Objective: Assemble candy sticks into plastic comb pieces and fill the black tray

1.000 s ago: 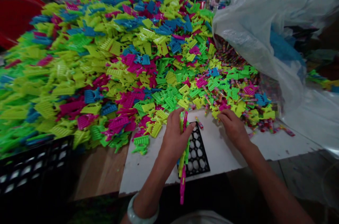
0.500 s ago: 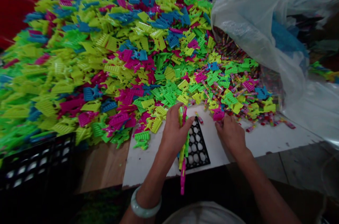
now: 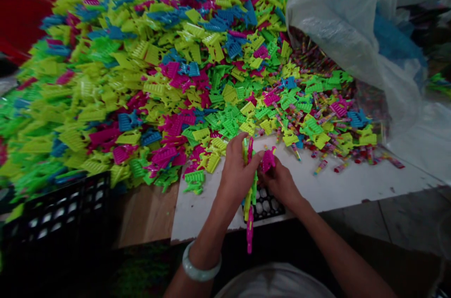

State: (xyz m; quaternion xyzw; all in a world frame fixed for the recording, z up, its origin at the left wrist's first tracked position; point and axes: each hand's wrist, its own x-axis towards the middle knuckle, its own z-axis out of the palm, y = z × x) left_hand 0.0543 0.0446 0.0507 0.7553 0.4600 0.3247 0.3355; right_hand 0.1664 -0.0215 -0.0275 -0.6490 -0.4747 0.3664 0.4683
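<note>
"Hands?"
"My left hand (image 3: 237,173) curls round coloured pieces (image 3: 248,198); my right hand (image 3: 281,185) pinches a pink piece (image 3: 268,160) at four o'clock from view centre."
"Tip?"
"I'd line edges up before loosening."

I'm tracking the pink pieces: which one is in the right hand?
The pink piece at the right hand, beside the left thumb; other pink ones lie in the heap or left hand.
</note>
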